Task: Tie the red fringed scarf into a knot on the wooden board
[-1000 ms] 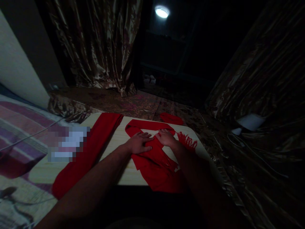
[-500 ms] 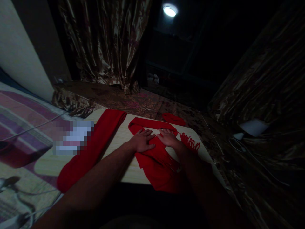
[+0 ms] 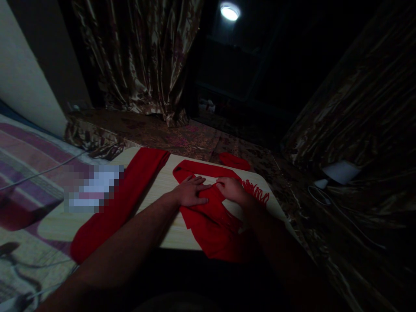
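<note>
A red fringed scarf [image 3: 211, 236] lies bent in a loop on the pale wooden table [image 3: 156, 203], its fringe spread toward the right edge. My left hand [image 3: 191, 192] rests flat on the scarf with its fingers spread. Just right of it, my right hand [image 3: 230, 188] has its fingers curled in and pinches the edge of the scarf. Along the table's left part lies a second long red cloth [image 3: 120, 206], folded into a strip, which neither hand touches.
Behind the table, another red cloth [image 3: 234, 160] lies at its far edge. A white lamp-like object [image 3: 341, 172] with a cable stands at right. Patterned curtains [image 3: 139, 56] hang behind. At left are striped bedding [image 3: 35, 169] and cables.
My right hand has gone from lying flat with fingers stretched to curled fingers gripping the scarf's edge. My left hand stays flat on the cloth. The view has shifted slightly.
</note>
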